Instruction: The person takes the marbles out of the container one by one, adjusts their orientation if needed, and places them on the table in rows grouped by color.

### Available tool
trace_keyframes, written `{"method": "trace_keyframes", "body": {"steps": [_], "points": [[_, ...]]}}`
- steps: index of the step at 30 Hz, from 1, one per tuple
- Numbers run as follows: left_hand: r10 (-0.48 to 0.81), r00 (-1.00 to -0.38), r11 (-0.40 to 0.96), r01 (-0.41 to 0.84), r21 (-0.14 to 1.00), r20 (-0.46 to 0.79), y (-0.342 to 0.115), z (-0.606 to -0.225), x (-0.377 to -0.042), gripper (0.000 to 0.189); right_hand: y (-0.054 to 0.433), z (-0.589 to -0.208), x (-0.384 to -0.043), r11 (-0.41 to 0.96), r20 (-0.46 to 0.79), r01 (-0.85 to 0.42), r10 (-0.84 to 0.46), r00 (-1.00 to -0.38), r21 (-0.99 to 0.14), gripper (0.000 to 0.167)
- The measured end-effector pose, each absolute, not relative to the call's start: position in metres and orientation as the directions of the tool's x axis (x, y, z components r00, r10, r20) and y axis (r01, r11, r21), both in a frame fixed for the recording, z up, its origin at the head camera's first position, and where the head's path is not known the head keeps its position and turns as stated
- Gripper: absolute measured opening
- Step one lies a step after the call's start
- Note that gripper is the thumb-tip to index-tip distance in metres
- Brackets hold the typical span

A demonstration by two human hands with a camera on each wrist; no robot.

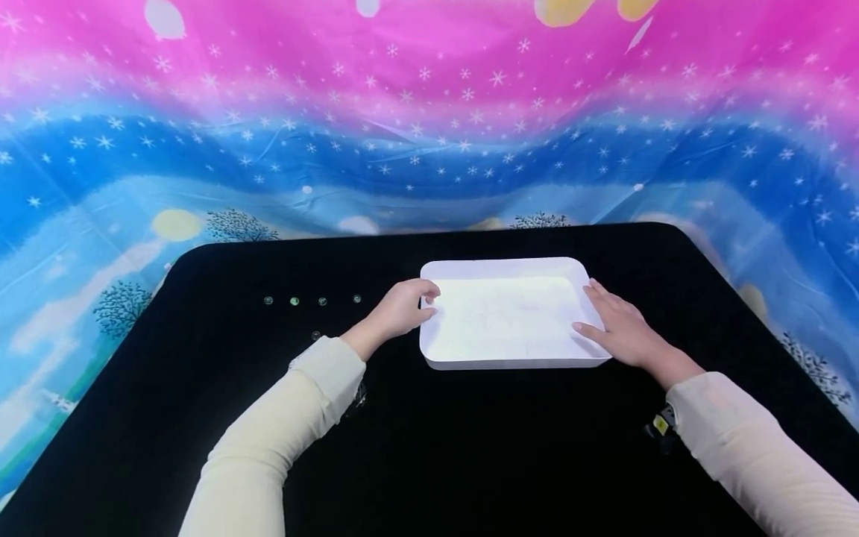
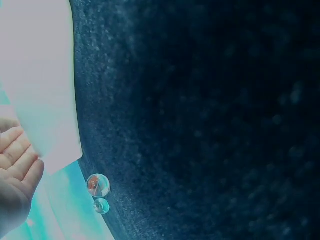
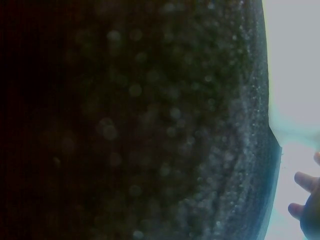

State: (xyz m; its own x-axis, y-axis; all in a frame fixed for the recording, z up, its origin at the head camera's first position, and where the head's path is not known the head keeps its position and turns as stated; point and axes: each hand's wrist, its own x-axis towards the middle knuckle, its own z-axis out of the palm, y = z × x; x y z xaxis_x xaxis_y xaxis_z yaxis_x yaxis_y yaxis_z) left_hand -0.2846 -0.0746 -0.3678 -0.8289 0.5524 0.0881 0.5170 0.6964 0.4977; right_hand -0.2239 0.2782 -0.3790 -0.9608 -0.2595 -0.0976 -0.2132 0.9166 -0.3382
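Observation:
A white rectangular tray is near the far side of the black table, between both hands. My left hand holds its left rim, with fingers and thumb at the edge. On the opposite side, my right hand grips the right rim, its thumb over the inner side and its fingers along the outside. Part of the tray's wall and the left fingers appear in the left wrist view. The right wrist view catches the tray and a few fingertips at its right edge.
Several small clear glass balls lie left of the tray on the black table. Another ball sits close to the left wrist. Behind the table hangs a pink and blue patterned cloth.

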Motion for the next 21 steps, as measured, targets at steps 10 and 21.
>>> {"method": "trace_keyframes", "body": {"steps": [10,21], "points": [[0.578,-0.797,0.721,0.598,0.349,0.172,-0.0724,-0.3715,-0.2888,0.023,0.2775,-0.3786,-0.2245,0.917,-0.099,-0.21,-0.257,-0.961,-0.34,0.079],[0.397,-0.912,0.858,0.408,0.312,0.099,-0.0712,-0.3705,-0.2936,0.027,0.278,-0.3793,-0.225,0.919,-0.106,-0.21,-0.258,-0.96,-0.333,0.079]]}}
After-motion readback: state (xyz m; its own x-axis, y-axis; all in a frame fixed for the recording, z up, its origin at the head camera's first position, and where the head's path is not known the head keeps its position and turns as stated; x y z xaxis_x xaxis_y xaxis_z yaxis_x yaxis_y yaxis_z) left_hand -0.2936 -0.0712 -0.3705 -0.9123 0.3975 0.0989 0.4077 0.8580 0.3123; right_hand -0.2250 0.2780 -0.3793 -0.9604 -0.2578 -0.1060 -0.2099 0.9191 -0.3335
